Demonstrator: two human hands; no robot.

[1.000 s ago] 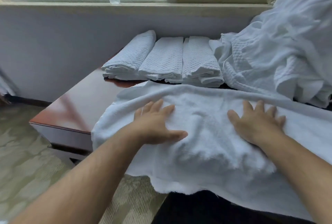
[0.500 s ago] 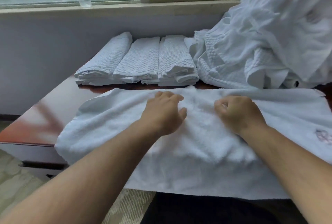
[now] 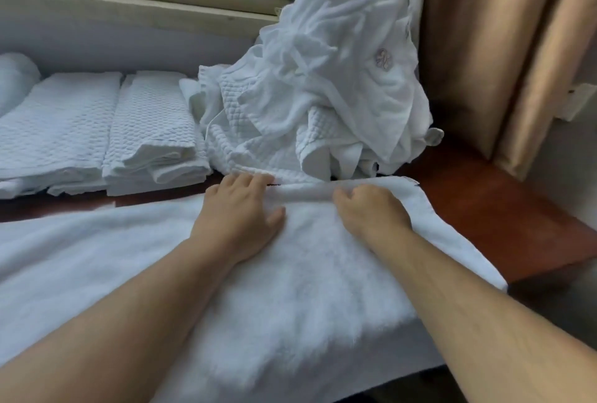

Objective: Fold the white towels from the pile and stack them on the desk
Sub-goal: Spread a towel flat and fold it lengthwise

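Observation:
A white terry towel lies spread across the near part of the brown desk and hangs over its front edge. Both my hands are at the towel's far edge, close together. My left hand has its fingers curled over that edge, thumb on top. My right hand grips the edge with bent fingers. A raised ridge of towel runs between them. Just behind stands the loose pile of white towels. Folded white towels lie in a row at the back left.
A window sill and wall run behind the desk. A tan curtain hangs at the right by the desk's back corner. Bare desk wood shows to the right of the spread towel.
My view has swung right toward the pile. Both hands went from lying flat on the towel to gripping it, and have moved forward and right to its far edge.

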